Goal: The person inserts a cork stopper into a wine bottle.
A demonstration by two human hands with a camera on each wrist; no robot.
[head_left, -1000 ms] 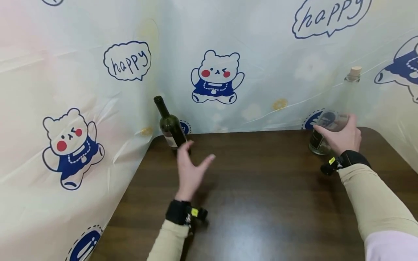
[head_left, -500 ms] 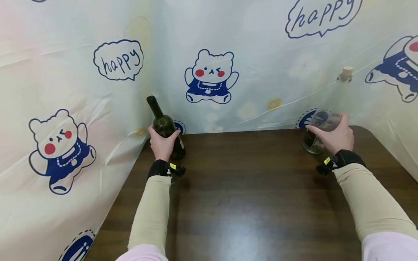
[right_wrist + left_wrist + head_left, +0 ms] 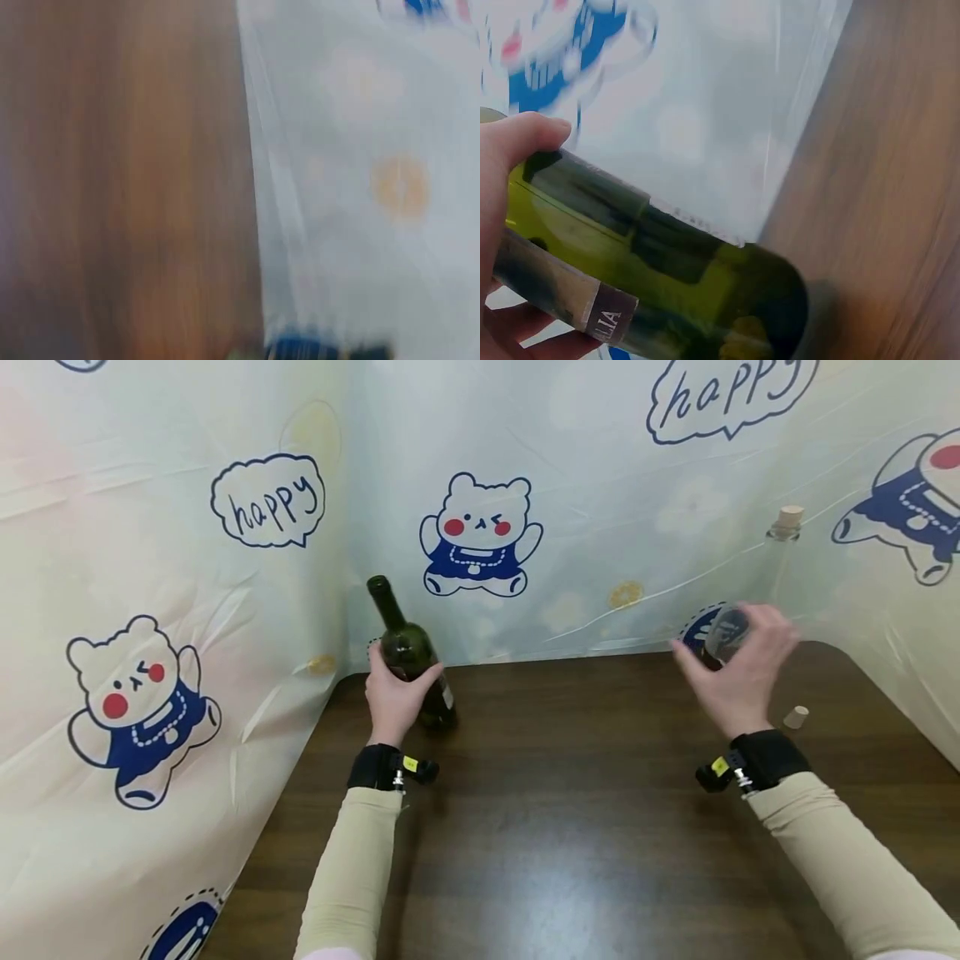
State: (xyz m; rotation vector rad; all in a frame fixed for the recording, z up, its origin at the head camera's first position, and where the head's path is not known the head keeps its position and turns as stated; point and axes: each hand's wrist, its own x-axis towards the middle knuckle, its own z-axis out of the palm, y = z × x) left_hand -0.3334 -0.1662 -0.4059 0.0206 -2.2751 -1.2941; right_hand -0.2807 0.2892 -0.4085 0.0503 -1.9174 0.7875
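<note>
My left hand (image 3: pixel 397 693) grips a dark green wine bottle (image 3: pixel 408 647) around its body, thumb on the right side. The bottle leans, its neck toward the upper left in the head view. Close up in the left wrist view, the green glass (image 3: pixel 697 277) carries a label ending in "LIA". My right hand (image 3: pixel 738 672) is in front of a clear glass bottle (image 3: pixel 784 533) with a cork stopper (image 3: pixel 791 516). Its thumb and fingers are spread, and it hides much of that bottle's body. The right wrist view is blurred and does not show the hand.
A loose cork (image 3: pixel 796 717) lies on the dark wooden table (image 3: pixel 555 793), just right of my right hand. Behind the table's far edge hangs a printed backdrop (image 3: pixel 585 527) with bears and "happy" bubbles; it also runs along the left side.
My left hand reached the green bottle, took hold of it and shifted it slightly right. My right hand let go of the clear bottle and drew back from it, leaving the loose cork visible.
</note>
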